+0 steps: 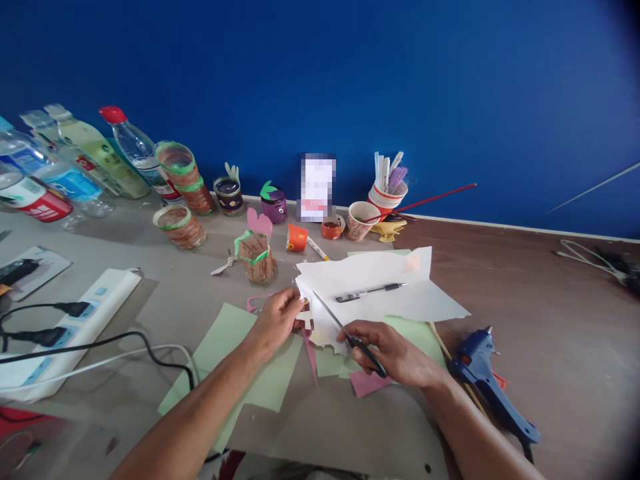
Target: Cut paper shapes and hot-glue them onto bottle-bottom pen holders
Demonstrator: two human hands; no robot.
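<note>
My left hand pinches a small white paper cutout between thumb and fingers. Wrapped round the dark handles of a pair of scissors is my right hand. The blades point up and left, close to the cutout, over white paper. A large white sheet with torn edges lies behind the scissors, and a black pen rests on it. Under my hands are green paper and a pink scrap. Whether the blades touch the cutout I cannot tell.
A blue glue gun lies at the right. Decorated cups, such as a brown one with a green rim, stand behind. Paper cups and a phone are by the wall. At left are bottles and a power strip with cables.
</note>
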